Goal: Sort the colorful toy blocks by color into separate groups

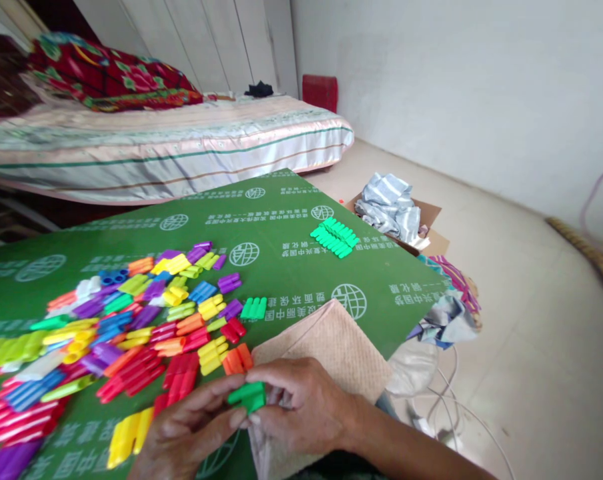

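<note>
Both my hands meet at the near edge of a green board (pixel 281 227). My left hand (pixel 186 433) and my right hand (pixel 301 403) pinch the same small green plastic piece (pixel 248 395) between their fingertips. Just beyond them lies a beige cloth (pixel 331 340). A heap of coloured plastic pieces (pixel 131 327) in red, yellow, purple, blue and orange spreads over the board's left half. A single green piece (pixel 254 307) lies apart from the heap. A neat stack of green pieces (pixel 334 237) sits near the board's far right edge.
A bed (pixel 156 147) with a striped cover and a red floral quilt (pixel 106 73) stands behind the board. To the right, a cardboard box with grey cloth (pixel 391 210) sits on the tiled floor, with fabric scraps (pixel 449 307) and cables below the board's corner.
</note>
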`<state>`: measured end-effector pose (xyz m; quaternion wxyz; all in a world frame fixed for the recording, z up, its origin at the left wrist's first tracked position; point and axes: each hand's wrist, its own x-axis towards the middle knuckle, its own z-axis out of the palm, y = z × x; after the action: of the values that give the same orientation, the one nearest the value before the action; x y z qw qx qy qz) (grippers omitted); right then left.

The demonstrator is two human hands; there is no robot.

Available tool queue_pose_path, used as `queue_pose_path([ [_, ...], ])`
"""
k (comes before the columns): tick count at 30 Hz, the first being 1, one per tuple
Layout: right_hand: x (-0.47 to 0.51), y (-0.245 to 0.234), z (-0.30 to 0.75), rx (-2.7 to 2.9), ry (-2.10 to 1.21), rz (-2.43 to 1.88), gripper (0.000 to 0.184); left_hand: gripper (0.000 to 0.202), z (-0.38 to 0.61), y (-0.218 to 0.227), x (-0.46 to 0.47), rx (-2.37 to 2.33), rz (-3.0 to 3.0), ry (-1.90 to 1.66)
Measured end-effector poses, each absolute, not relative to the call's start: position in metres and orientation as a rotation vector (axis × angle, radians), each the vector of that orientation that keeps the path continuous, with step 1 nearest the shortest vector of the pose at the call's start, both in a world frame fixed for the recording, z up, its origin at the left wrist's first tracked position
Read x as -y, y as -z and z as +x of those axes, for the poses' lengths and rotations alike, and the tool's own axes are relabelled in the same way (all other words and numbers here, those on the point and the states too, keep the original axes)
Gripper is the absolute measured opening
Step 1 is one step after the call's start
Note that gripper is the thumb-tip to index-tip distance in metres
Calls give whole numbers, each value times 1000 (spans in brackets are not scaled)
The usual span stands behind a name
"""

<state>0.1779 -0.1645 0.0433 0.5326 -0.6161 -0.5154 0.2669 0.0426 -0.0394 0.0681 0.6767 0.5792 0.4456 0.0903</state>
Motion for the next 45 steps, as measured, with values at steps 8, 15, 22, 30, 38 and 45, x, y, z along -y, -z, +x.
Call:
queue_pose_path([
  [8, 164, -41, 180, 1284, -397, -1625, 29, 50, 52, -57, 45, -1005, 1346, -373],
  [15, 154, -31, 171, 1362, 31, -1829, 28, 50, 64, -57, 58, -1082, 1280, -607],
  [22, 151, -33, 166, 1372, 180, -1907, 23, 45, 74, -61, 69, -1060, 1103, -705],
  [30, 149, -36, 161, 1359, 193, -1960, 28, 40, 75, -63, 77, -1102, 1121, -791],
  [38, 150, -38, 163, 1389, 152, -1963, 34, 36, 73, -60, 78, -1080, 1125, -823],
  [45, 151, -35, 163, 1362, 165, -1948, 32, 43, 73, -60, 78, -1082, 1046, -791],
])
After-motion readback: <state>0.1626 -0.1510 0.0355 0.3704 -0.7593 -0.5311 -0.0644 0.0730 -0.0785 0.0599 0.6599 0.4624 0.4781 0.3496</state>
